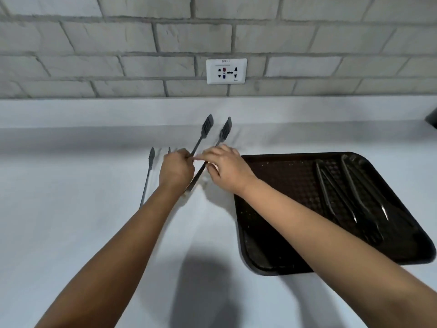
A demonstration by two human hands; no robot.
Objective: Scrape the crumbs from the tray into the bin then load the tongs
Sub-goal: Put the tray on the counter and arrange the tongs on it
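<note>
Left hand: the left hand (176, 170) is curled into a fist round one arm of a pair of tongs (205, 136), gripping it just below the head.
Right hand: the right hand (227, 169) lies over the other arm of the same tongs, fingers bent and reaching toward the left hand; the frame is blurred here, so I cannot tell whether it really grips the arm or only touches it.
Held tongs: dark, with two ridged heads spread apart and pointing up toward the wall, their lower end down near the counter (71, 185).
Second tongs: another dark pair (147, 176) lies flat on the counter just left of the left hand.
Tray: a black tray (283, 261) sits on the counter to the right, partly under the right forearm, with pale specks scattered on its patterned floor.
Tongs on tray: two more dark pairs (350, 197) lie side by side in the right half of the tray.
Writing: a white wall socket (226, 71) on the grey brick wall carries a small label that seems to read "9PP-1".
</note>
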